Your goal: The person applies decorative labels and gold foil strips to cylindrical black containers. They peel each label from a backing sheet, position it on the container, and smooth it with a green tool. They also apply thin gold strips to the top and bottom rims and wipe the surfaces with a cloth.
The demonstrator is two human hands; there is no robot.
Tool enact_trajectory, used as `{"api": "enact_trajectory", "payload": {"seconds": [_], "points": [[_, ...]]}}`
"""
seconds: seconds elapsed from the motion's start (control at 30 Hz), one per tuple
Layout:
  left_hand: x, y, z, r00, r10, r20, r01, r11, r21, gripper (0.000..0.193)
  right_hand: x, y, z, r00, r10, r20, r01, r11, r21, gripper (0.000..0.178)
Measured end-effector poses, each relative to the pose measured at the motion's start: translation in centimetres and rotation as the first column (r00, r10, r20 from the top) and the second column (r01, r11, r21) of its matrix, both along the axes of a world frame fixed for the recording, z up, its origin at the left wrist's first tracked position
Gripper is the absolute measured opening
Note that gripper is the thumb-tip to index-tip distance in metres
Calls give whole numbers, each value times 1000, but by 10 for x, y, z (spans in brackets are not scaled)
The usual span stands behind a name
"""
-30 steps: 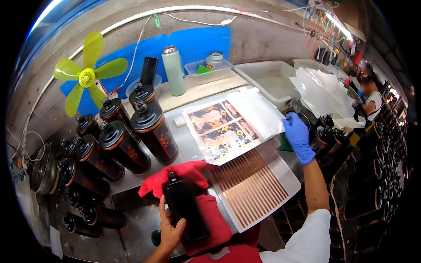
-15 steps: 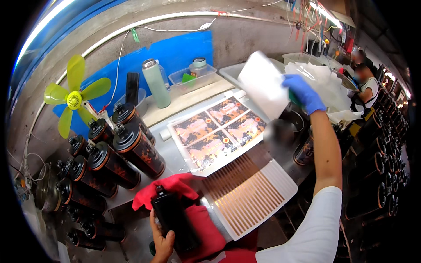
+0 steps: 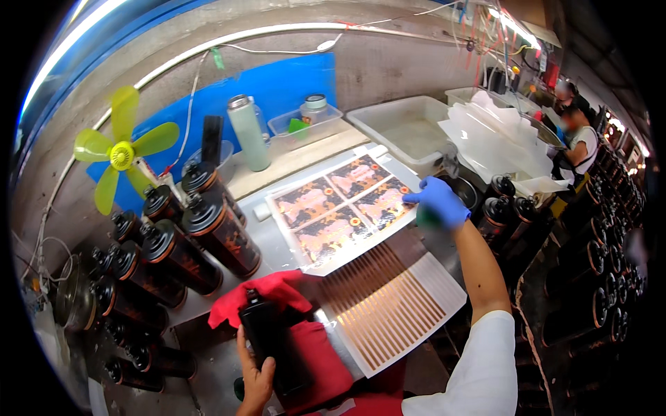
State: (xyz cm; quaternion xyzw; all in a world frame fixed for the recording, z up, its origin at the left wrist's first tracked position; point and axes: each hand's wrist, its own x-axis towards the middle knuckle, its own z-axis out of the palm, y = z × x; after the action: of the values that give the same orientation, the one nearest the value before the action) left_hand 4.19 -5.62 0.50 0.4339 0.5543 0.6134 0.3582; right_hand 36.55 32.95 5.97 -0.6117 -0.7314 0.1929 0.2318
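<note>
Black bottle (image 3: 276, 347): long axis far-left to near-right; clamped in left hand (image 3: 257, 385), over red cloth (image 3: 319, 353). Patterned sheet (image 3: 340, 208): on bench (image 3: 276, 255), far-right of bottle; nearer right gloved hand (image 3: 442, 203), fingertips (image 3: 409, 198) at right edge, pinch impossible to tell.

Left hand (image 3: 257, 383), 7 o'clock: some fingers hidden behind black bottle (image 3: 274, 340), forearm cut by lower edge. Green thing (image 3: 430, 218) under right hand (image 3: 445, 201), 3 o'clock: blurred, kind unclear. Far bottles (image 3: 574, 318), 3–4 o'clock: too small to count.
</note>
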Motion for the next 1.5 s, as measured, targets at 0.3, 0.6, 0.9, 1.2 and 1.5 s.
{"api": "enact_trajectory", "payload": {"seconds": [0.3,0.6,0.9,1.2,1.5], "points": [[-9,-5,-1,1000,28,11,-28,999,-32,88,-3,48,-41,992,105,-66,-94,984,152,29],[-6,0,2,990,19,141,-11,998,-58,102,-81,-54,28,935,129,-330,-4,935,354,18],[-31,0,-13,903,-182,390,202,979,-12,100,-135,-185,71,895,442,-63,-429,890,155,17],[-20,-14,2,971,-61,-232,44,996,-74,103,-147,-273,122,827,453,-333,-553,765,-331,16],[-32,-28,-2,996,-65,59,57,992,116,123,-188,-281,64,774,154,-614,-577,569,-586,22]]}}
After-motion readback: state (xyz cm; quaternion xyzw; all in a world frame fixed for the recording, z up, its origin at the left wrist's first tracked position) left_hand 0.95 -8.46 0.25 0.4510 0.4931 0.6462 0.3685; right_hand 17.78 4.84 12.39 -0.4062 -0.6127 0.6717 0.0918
